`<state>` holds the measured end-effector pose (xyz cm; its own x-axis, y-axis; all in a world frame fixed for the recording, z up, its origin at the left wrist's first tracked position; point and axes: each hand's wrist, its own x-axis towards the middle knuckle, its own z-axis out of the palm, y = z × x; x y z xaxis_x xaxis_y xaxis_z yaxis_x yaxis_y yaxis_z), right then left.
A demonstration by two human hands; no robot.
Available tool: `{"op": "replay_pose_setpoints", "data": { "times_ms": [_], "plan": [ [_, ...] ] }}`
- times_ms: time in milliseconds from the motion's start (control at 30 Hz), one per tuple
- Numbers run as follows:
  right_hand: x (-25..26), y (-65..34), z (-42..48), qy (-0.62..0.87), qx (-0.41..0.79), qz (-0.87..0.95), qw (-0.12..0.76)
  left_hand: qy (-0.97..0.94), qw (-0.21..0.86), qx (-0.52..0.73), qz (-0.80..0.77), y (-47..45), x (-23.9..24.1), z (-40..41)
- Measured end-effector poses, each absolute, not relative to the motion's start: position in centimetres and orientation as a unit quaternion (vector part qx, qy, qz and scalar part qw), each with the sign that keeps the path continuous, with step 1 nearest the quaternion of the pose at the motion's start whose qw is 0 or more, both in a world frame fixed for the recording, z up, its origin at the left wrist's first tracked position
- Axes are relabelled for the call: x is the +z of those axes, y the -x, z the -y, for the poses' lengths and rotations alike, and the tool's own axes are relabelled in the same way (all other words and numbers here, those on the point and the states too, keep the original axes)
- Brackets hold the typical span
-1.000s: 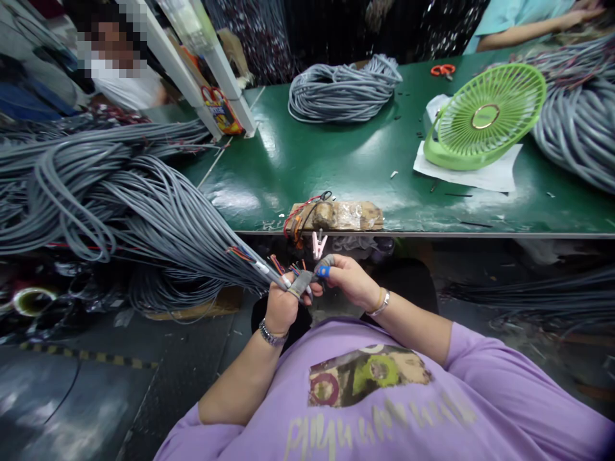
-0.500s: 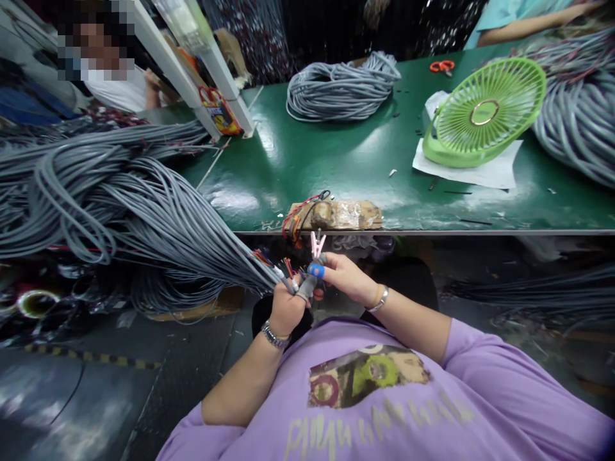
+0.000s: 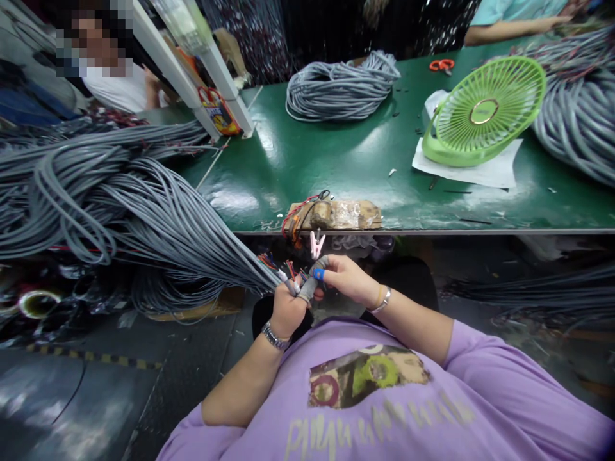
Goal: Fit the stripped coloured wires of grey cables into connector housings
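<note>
In the head view, the block (image 3: 355, 215) lay along the front edge of the bench (image 3: 346, 166), with red and black leads at its left end. A pink clip (image 3: 317, 245) stuck out just in front of it.

The cables (image 3: 192, 218) were heaped left of the block, and their ends ran down to a spot in front of it, below the clip. There the left hand (image 3: 291, 306) had its fingers curled closed round some of the ends, where coloured wires (image 3: 290, 269) fanned out. The right hand (image 3: 344, 279) was just beside it, also in front of the block, a blue band (image 3: 318, 274) on its thumb. Its thumb and forefinger were bent toward each other at the wires; I cannot tell whether they met or pinched one. Grey wrapping covered fingers on both hands.

Behind the block lay a coil (image 3: 339, 93). To the block's right and farther back, a green fan (image 3: 485, 110) stood on paper (image 3: 503, 165), with orange-handled scissors (image 3: 441, 65) behind it. Well beyond the block sat a person in white (image 3: 113, 86) to the left, and a teal sleeve (image 3: 504, 14) showed to the right.
</note>
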<state>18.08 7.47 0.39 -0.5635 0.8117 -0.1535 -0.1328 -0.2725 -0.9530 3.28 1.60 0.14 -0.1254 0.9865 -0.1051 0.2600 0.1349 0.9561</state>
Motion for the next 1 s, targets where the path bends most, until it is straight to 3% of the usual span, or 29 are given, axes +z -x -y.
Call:
{"op": "replay_pose_setpoints", "data": {
  "times_ms": [533,700,900,1000],
  "plan": [
    [-1.6,-17.8,-9.6,0.357,0.816,0.247,0.382,-0.434,0.543,0.451,-0.560,-2.1,0.4,-1.8],
    [-1.4,-17.4,-10.8,0.304,0.826,0.311,0.359,-0.451,0.545,0.452,-0.543,-2.8,1.6,-2.5],
    [-1.3,-16.2,-10.8,0.358,0.677,0.421,0.486,-0.474,0.533,0.454,-0.534,-3.9,1.8,-3.5],
    [-1.3,-15.8,-10.8,0.329,0.734,0.369,0.465,-0.477,0.534,0.449,-0.535,-4.1,1.5,-3.9]
  ]
}}
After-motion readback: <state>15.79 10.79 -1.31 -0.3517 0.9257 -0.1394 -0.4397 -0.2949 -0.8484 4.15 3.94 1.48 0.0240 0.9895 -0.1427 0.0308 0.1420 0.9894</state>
